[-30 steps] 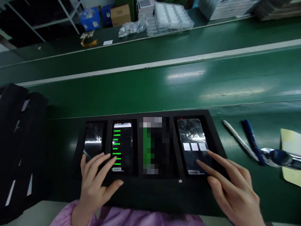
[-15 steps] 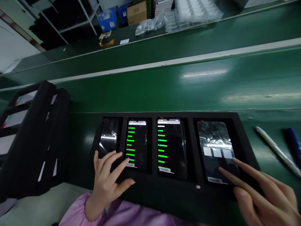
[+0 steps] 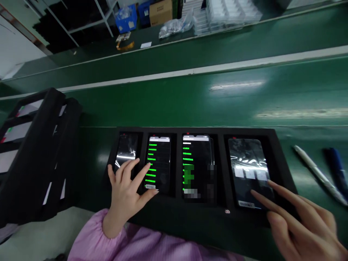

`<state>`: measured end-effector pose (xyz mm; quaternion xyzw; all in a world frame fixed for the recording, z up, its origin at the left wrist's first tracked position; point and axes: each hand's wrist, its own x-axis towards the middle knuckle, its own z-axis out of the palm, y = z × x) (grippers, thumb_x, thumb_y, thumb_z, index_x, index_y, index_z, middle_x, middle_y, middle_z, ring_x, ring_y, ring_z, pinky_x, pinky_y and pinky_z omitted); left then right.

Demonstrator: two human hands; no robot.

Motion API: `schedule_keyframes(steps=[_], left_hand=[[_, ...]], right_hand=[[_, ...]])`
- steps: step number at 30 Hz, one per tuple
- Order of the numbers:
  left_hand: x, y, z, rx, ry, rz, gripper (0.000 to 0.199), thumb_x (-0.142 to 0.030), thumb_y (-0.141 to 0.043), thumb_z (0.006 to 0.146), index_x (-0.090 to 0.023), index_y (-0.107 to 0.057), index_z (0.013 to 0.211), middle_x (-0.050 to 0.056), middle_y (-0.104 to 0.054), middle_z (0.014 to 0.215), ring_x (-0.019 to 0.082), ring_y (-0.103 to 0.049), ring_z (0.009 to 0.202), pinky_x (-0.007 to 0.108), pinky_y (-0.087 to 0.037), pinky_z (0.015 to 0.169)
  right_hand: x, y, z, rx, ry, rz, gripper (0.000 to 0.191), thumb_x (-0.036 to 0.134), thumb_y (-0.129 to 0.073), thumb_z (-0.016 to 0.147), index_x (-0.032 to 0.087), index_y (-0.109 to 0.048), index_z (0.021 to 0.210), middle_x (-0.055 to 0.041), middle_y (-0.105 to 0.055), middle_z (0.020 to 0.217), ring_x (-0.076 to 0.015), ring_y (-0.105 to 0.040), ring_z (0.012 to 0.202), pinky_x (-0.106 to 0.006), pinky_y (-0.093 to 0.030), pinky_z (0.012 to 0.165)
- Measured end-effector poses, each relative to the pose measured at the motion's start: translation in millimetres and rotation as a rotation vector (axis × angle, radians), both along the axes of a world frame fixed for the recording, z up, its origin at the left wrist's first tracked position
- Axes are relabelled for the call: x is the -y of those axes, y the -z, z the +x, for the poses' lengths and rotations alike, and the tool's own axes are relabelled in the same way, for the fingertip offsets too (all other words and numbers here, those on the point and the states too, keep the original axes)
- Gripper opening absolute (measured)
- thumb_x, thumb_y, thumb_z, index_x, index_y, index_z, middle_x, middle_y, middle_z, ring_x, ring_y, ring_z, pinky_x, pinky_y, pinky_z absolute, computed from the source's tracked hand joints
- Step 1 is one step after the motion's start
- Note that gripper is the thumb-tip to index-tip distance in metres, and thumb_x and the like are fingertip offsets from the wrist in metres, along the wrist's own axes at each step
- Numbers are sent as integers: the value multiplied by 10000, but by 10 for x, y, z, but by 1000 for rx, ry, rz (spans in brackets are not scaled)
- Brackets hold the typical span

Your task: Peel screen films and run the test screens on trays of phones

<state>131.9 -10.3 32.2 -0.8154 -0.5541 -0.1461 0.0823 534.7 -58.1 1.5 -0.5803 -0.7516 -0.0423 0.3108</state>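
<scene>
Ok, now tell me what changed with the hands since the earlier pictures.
The left hand has moved away from the person: its index fingertip went from low on the second phone from the left to about halfway up it. Nothing was picked up or let go. The right hand stays with two fingertips at the rightmost phone, and both phones still lie in the black tray.

Through my one head-worn camera I looked forward and down, close over the left hand [image 3: 125, 189], the right hand [image 3: 306, 219] and the phones [image 3: 199, 154], then out across the bench [image 3: 152, 103] to a box [image 3: 161, 13] at the top.
</scene>
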Motion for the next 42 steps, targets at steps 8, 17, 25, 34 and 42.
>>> schedule_keyframes(steps=[8, 17, 25, 34, 42], left_hand=[[13, -142, 489, 207, 227, 16, 527, -630, -476, 1032, -255, -692, 1332, 123, -644, 1338, 306, -526, 1344, 665, -74, 1311], [-1, -84, 787, 226, 366, 10, 389, -523, -578, 1023, -248, -737, 1249, 108, -679, 1306, 296, -541, 1301, 665, -59, 1312], [37, -40, 522, 265, 368, 118, 478, -494, -601, 1011, -172, -671, 1358, 161, -649, 1295, 324, -571, 1269, 694, -147, 1302], [165, 15, 30, 245, 170, 130, 466, -336, -683, 972, -221, -630, 1421, 113, -680, 1260, 278, -636, 1204, 618, -193, 1326], [244, 98, -172, 213, 143, 87, 436, -317, -709, 952, -240, -666, 1379, 105, -702, 1246, 272, -656, 1175, 607, -187, 1332]], right_hand=[[29, 12, -14, -4, 24, 8, 279, 251, -528, 1050, 246, -776, 1179, -92, -662, 1398, -319, -643, 1101, -496, -500, 961], [0, -179, -59, -55, 27, -37, 367, 198, -475, 1055, 259, -702, 1337, -88, -625, 1439, -279, -613, 1185, -446, -509, 993], [-311, -270, -178, 217, 31, -96, 387, 417, -413, 1116, 239, -720, 1269, -135, -554, 1534, -356, -569, 1225, -516, -445, 902], [26, -269, -34, -73, 75, -2, 402, 192, -447, 1041, 315, -702, 1325, -59, -634, 1440, -318, -632, 1143, -501, -489, 957], [198, -148, -22, -95, 131, -30, 352, 169, -475, 1015, 252, -770, 1188, -88, -663, 1388, -296, -651, 1105, -484, -520, 934]])
